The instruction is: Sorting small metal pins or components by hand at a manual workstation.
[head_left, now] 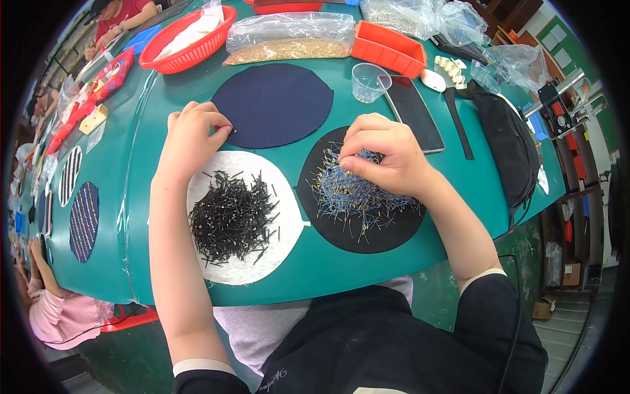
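Here, a thin dark pin is pinched between the fingertips of the left hand, just past the far edge of a white felt disc. Below that pinch, a heap of black pins is spread over the disc. The right hand is curled, fingertips pressed into a scatter of blue pins on a black disc; whether any is gripped cannot be told. Beyond both hands lies a navy disc.
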